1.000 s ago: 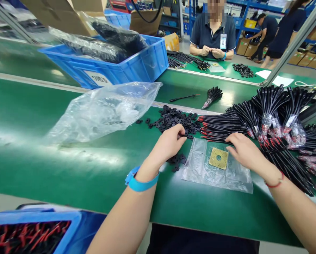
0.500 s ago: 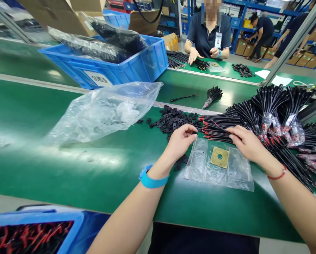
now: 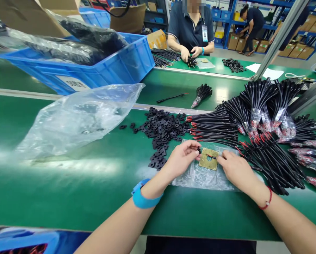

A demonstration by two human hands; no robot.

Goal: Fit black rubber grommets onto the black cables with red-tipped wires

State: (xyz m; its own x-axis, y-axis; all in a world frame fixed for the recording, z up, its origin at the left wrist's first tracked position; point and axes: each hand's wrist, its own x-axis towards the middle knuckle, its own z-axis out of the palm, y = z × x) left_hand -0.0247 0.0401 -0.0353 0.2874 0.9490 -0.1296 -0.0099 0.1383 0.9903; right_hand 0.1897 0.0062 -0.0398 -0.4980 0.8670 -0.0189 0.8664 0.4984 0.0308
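Note:
My left hand (image 3: pixel 183 157) pinches a small black flat piece (image 3: pixel 199 150), mostly covered by the fingers. Between the closed fingertips of my right hand (image 3: pixel 235 167) is a black cable (image 3: pixel 212 157), its reddish wire end pointing left across a yellowish square plate (image 3: pixel 204 163) with a round hole. That plate lies on a clear flat plastic bag (image 3: pixel 192 180) on the green table. Just beyond my left hand is a heap of small black flat pieces with holes (image 3: pixel 160 128). A row of black cables with red wire ends (image 3: pixel 216 123) lies behind the plate.
Bundled black cables (image 3: pixel 260 97) and loose ones (image 3: pixel 274 162) are piled at the right. A crumpled plastic bag (image 3: pixel 75 116) and a blue bin (image 3: pixel 121 70) stand to the left. Across the table a co-worker (image 3: pixel 191 30) handles cables. A metal post (image 3: pixel 278 46) slants at the right.
My right hand has carried the cable down and left from the row to above the plate. My left hand has come nearer the plate with its piece. The co-worker's hands have drawn together.

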